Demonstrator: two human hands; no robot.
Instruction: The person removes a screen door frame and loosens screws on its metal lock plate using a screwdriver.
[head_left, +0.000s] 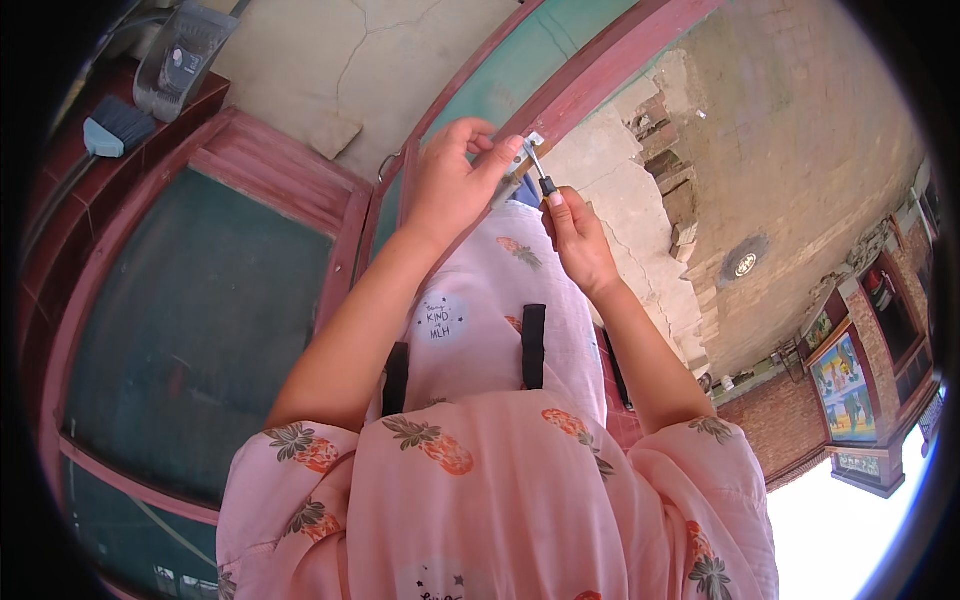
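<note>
My right hand (577, 232) is closed around the dark handle of a screwdriver (538, 165), its metal shaft reaching up to a metal plate (534, 141) on the edge of a red-painted wooden door frame (592, 75). My left hand (461, 172) rests at that same edge, its thumb and index finger beside the plate; the fingers are partly hidden, and I cannot tell whether they pinch anything. Green glass panes are set in the red frame. A small metal pull handle (388, 166) sits to the left of my left hand.
A red-framed door with dark glass (202, 322) stands at the left. On a red tiled ledge lie a broom (120, 131) and a grey dustpan (180, 64). Broken concrete and loose bricks (675, 187) edge the ground at the right, near a round drain cover (745, 265).
</note>
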